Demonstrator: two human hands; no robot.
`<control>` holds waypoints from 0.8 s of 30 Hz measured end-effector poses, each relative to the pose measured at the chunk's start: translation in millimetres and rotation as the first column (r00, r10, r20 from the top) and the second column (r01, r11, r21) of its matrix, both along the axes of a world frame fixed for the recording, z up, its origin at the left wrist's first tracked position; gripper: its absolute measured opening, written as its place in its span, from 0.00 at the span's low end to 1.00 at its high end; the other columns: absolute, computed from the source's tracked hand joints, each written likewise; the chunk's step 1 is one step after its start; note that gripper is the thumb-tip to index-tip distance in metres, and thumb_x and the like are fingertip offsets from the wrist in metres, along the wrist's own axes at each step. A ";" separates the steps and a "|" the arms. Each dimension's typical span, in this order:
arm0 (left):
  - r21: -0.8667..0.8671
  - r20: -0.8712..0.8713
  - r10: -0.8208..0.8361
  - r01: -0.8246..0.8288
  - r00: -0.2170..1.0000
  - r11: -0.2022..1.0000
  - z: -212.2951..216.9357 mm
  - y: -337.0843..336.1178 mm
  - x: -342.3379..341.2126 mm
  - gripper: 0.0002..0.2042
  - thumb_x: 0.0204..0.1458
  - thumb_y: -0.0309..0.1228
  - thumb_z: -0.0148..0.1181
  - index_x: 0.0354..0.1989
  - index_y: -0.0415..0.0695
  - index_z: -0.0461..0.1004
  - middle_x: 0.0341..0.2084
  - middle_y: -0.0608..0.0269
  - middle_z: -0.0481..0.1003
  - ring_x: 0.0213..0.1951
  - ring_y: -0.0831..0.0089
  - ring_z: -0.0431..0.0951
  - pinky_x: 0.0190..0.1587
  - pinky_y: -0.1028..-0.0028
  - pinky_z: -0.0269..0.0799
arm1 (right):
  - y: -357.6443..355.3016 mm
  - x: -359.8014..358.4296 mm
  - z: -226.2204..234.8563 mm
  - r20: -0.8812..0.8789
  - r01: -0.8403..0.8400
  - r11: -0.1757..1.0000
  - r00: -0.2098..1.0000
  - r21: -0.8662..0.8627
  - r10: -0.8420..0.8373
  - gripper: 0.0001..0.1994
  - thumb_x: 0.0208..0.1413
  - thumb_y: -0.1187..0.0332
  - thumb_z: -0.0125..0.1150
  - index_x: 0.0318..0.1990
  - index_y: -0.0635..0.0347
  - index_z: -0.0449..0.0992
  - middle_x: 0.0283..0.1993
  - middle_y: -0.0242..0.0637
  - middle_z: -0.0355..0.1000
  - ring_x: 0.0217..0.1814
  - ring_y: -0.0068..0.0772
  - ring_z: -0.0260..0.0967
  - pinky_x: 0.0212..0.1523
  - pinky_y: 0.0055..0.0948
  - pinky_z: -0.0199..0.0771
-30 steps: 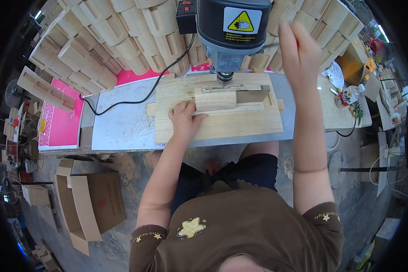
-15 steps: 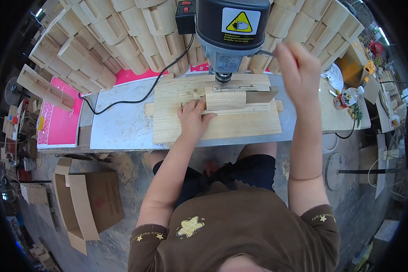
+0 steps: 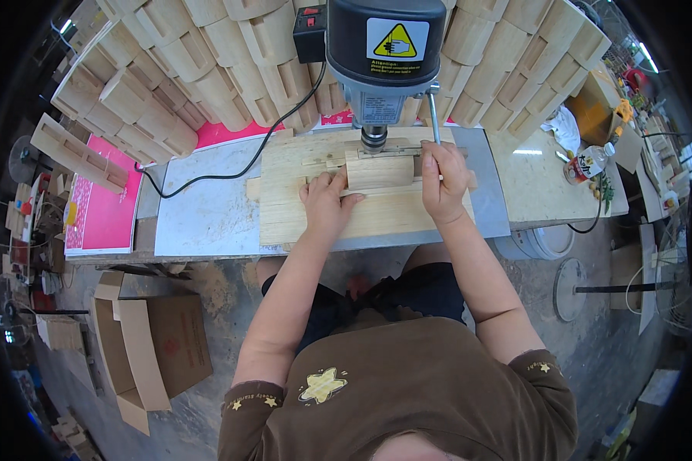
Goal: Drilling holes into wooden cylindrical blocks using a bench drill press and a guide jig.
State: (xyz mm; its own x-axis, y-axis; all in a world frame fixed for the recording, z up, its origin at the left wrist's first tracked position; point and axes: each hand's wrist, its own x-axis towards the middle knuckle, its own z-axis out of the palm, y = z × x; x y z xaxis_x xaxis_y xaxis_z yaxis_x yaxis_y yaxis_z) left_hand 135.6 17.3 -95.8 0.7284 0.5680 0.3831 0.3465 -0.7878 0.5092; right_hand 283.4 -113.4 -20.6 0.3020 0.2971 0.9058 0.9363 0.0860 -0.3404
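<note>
A curved pale wooden block lies in a wooden jig board beneath the drill press. My left hand grips the left end of the block, its fingertips pressed against it and the thumb along its near side. My right hand is closed round the lower end of the metal feed lever, to the right of the block. The chuck sits low over the far edge of the block; the bit's tip is hidden.
Stacks of slotted, curved wooden pieces stand behind the press. A black cable curves over the left of the bench. At right is a bottle; an open cardboard box stands on the floor at left.
My right hand has come down and toward the bench, swinging the feed lever from sideways to pointing down at me. The chuck has dropped lower. My left hand stays on the block.
</note>
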 end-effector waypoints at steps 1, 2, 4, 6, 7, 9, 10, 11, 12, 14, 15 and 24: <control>0.009 0.021 0.002 -0.003 1.000 1.000 -0.8 0.4 0.2 0.24 0.37 0.39 0.66 0.46 0.48 0.71 0.27 0.66 0.67 0.37 0.66 0.67 0.45 0.63 0.52 | -0.2 -0.3 1.7 -0.001 -0.039 0.999 0.999 0.036 0.039 0.06 0.45 0.77 0.55 0.33 0.64 0.73 0.23 0.38 0.66 0.23 0.36 0.62 0.25 0.31 0.58; 0.027 0.045 -0.006 0.005 0.999 1.000 -1.5 0.1 0.0 0.24 0.37 0.39 0.66 0.46 0.48 0.71 0.27 0.66 0.67 0.37 0.66 0.67 0.45 0.63 0.52 | -2.3 -1.8 6.0 -0.015 -0.018 1.000 1.000 0.000 0.018 0.06 0.45 0.77 0.55 0.33 0.64 0.73 0.23 0.38 0.66 0.23 0.36 0.62 0.25 0.31 0.58; 0.015 0.025 0.009 -0.009 1.000 1.000 -2.2 0.4 0.2 0.24 0.37 0.39 0.66 0.46 0.48 0.71 0.27 0.65 0.67 0.37 0.66 0.67 0.45 0.63 0.52 | -6.6 -4.6 23.6 0.049 -0.012 1.000 0.999 -0.020 0.013 0.03 0.46 0.77 0.55 0.29 0.63 0.73 0.20 0.38 0.64 0.21 0.36 0.61 0.24 0.32 0.58; 0.021 0.048 -0.001 0.000 0.999 1.000 -1.8 0.7 0.2 0.24 0.37 0.39 0.66 0.46 0.48 0.71 0.27 0.65 0.68 0.37 0.66 0.67 0.44 0.63 0.52 | -11.3 -4.1 52.0 0.039 0.030 0.999 0.999 -0.024 -0.029 0.01 0.47 0.76 0.56 0.27 0.62 0.72 0.18 0.38 0.63 0.20 0.36 0.62 0.23 0.32 0.59; 0.001 0.037 0.001 -0.001 0.999 1.000 -1.3 0.4 -0.1 0.25 0.36 0.39 0.67 0.46 0.49 0.71 0.27 0.65 0.68 0.37 0.66 0.67 0.44 0.63 0.52 | -14.6 -3.1 68.1 0.031 0.061 0.998 0.998 -0.020 -0.060 0.02 0.48 0.75 0.56 0.26 0.62 0.72 0.17 0.38 0.63 0.19 0.37 0.62 0.23 0.32 0.60; -0.035 0.036 -0.007 0.008 0.999 0.999 0.5 0.7 0.2 0.25 0.35 0.39 0.67 0.46 0.49 0.72 0.28 0.65 0.69 0.38 0.66 0.67 0.45 0.63 0.52 | -5.3 15.2 105.1 -0.124 0.059 0.993 0.990 -0.098 -0.071 0.08 0.51 0.68 0.56 0.23 0.61 0.71 0.15 0.39 0.61 0.17 0.36 0.62 0.23 0.29 0.62; -0.083 0.009 -0.002 0.003 1.000 0.997 1.9 1.3 0.5 0.25 0.35 0.39 0.68 0.45 0.50 0.73 0.28 0.65 0.69 0.39 0.66 0.68 0.46 0.63 0.51 | 2.9 26.1 122.3 -0.162 0.104 0.987 0.979 -0.122 -0.124 0.10 0.53 0.66 0.55 0.25 0.63 0.71 0.17 0.38 0.63 0.21 0.29 0.60 0.25 0.26 0.61; -0.074 0.028 -0.005 0.007 1.000 0.997 3.1 1.6 1.2 0.25 0.35 0.39 0.68 0.45 0.50 0.73 0.28 0.65 0.69 0.39 0.66 0.68 0.46 0.63 0.51 | 15.5 37.2 136.7 -0.122 0.102 0.985 0.985 -0.142 -0.119 0.13 0.54 0.63 0.55 0.26 0.66 0.72 0.19 0.36 0.64 0.24 0.22 0.59 0.28 0.23 0.61; -0.127 0.009 0.003 -0.002 1.000 0.992 4.2 1.5 1.8 0.26 0.33 0.41 0.69 0.46 0.49 0.73 0.30 0.65 0.69 0.40 0.66 0.67 0.47 0.63 0.51 | 31.5 51.9 154.0 -0.175 0.116 0.963 0.971 -0.245 -0.161 0.14 0.54 0.61 0.54 0.29 0.65 0.72 0.21 0.35 0.66 0.25 0.23 0.60 0.29 0.24 0.61; -0.178 -0.010 0.017 -0.019 1.000 0.984 5.8 1.4 4.2 0.28 0.31 0.42 0.70 0.46 0.49 0.74 0.32 0.65 0.69 0.42 0.66 0.67 0.48 0.63 0.51 | 50.7 67.7 166.4 -0.167 0.082 0.945 0.976 -0.317 -0.141 0.15 0.55 0.58 0.53 0.33 0.65 0.72 0.23 0.34 0.67 0.26 0.24 0.61 0.30 0.25 0.62; -0.214 0.030 0.024 -0.017 0.999 0.977 6.0 1.1 6.2 0.27 0.30 0.42 0.71 0.44 0.48 0.74 0.33 0.65 0.69 0.43 0.66 0.66 0.49 0.63 0.50 | 57.2 73.0 165.1 -0.195 0.052 0.958 0.975 -0.283 -0.110 0.16 0.52 0.60 0.50 0.28 0.68 0.72 0.22 0.45 0.67 0.27 0.37 0.65 0.30 0.32 0.64; -0.277 0.258 0.010 0.064 0.966 0.959 -1.8 9.3 12.1 0.23 0.27 0.27 0.72 0.38 0.46 0.76 0.34 0.65 0.68 0.45 0.68 0.67 0.53 0.66 0.55 | -18.2 75.5 51.5 -0.312 -0.258 0.514 0.950 -0.818 -0.020 0.21 0.46 0.63 0.64 0.47 0.62 0.71 0.37 0.37 0.71 0.38 0.33 0.67 0.41 0.29 0.67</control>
